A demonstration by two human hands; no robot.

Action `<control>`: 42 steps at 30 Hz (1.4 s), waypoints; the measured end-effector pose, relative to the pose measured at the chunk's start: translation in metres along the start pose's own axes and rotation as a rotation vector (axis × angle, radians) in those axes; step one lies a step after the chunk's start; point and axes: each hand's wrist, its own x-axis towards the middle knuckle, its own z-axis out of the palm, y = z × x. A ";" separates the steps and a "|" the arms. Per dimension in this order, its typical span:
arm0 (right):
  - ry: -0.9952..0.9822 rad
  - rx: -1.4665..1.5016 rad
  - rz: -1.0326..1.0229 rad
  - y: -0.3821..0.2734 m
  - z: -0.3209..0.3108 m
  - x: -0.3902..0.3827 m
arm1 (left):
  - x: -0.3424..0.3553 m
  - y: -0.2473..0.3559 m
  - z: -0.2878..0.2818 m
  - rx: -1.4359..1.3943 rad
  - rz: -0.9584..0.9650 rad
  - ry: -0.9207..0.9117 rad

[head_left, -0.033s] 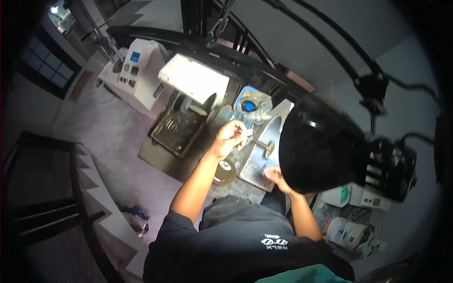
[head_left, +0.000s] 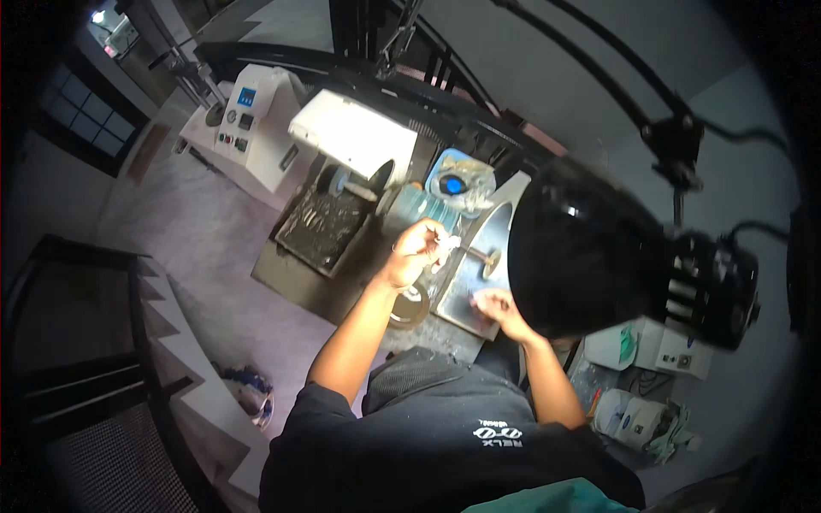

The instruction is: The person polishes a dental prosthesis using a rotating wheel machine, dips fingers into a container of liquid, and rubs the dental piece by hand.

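Note:
My left hand (head_left: 417,254) is raised over the middle of the bench, its fingers pinched around a small white piece (head_left: 450,244). Just right of that piece, a small buffing wheel (head_left: 492,264) sits on the spindle of a polishing lathe (head_left: 419,210) with a teal, ribbed motor body. My right hand (head_left: 496,305) hangs low over the lathe's metal tray (head_left: 457,309), fingers bent together. Something small and dark may be at its fingertips, but I cannot make it out. Below my left wrist lies a round brown dish (head_left: 409,306).
A large black lamp head (head_left: 590,248) looms close on the right. A dusty dark tray (head_left: 321,229) lies left of the lathe under a white lit hood (head_left: 352,132). Behind stands a blue tub (head_left: 462,181); a white machine with a control panel (head_left: 252,128) is far left.
My right hand has shifted slightly left and up over the metal tray, and a bluish spot at its fingertips no longer shows. My left hand stays in place with the white piece.

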 end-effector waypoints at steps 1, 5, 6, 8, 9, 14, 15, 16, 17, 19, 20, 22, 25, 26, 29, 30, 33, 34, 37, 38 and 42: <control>-0.015 0.032 -0.126 -0.016 0.012 0.007 | -0.013 -0.007 -0.002 -0.003 0.006 -0.025; 0.026 0.153 -0.278 -0.074 0.062 0.004 | -0.051 -0.025 0.008 -0.089 -0.029 -0.033; 0.023 0.211 -0.290 -0.085 0.066 -0.002 | -0.053 -0.031 0.010 -0.076 -0.020 -0.032; 0.107 0.211 -0.290 -0.060 0.057 0.000 | -0.053 -0.044 0.017 -0.076 -0.023 -0.046; 0.171 0.259 -0.287 -0.051 0.056 -0.002 | -0.055 -0.049 0.020 -0.076 0.000 -0.041; 0.181 0.274 -0.287 -0.042 0.042 -0.018 | -0.053 -0.066 0.030 -0.028 -0.083 -0.042; 0.205 0.284 -0.310 -0.036 0.039 -0.019 | -0.052 -0.069 0.034 -0.036 -0.085 -0.029; 0.229 0.291 -0.334 -0.029 0.036 -0.020 | -0.051 -0.071 0.039 -0.044 -0.086 -0.016; 0.241 0.309 -0.336 -0.023 0.035 -0.021 | -0.049 -0.072 0.043 -0.038 -0.075 0.019; 0.365 0.343 -0.361 -0.013 0.033 -0.020 | -0.045 -0.082 0.036 0.020 -0.086 0.036; 0.379 0.350 -0.368 -0.011 0.031 -0.023 | -0.043 -0.086 0.035 0.065 -0.072 0.050; 0.384 0.340 -0.347 -0.008 0.029 -0.025 | -0.040 -0.093 0.034 0.128 -0.068 0.056; 0.365 0.454 -0.298 -0.001 0.025 -0.025 | -0.036 -0.099 0.033 0.233 -0.048 0.102; 0.373 0.468 -0.300 0.002 0.023 -0.023 | -0.036 -0.100 0.035 0.350 -0.059 0.132; 0.372 0.652 -0.185 0.021 0.016 -0.010 | -0.030 -0.110 0.040 0.512 -0.092 0.202; 0.384 0.678 -0.193 0.033 0.014 -0.001 | -0.027 -0.118 0.038 0.546 -0.101 0.251; 0.355 0.877 -0.011 0.073 0.001 0.031 | -0.011 -0.155 0.018 0.576 -0.147 0.337; 0.371 0.910 -0.022 0.081 0.000 0.039 | -0.005 -0.167 0.009 0.621 -0.149 0.347; 0.435 1.050 0.014 0.109 -0.012 0.057 | 0.013 -0.198 -0.002 0.692 -0.173 0.368; 0.442 1.071 0.010 0.111 -0.011 0.059 | 0.016 -0.200 -0.002 0.735 -0.142 0.387; 0.588 1.098 -0.040 0.110 -0.006 0.067 | 0.024 -0.206 -0.002 0.834 -0.149 0.407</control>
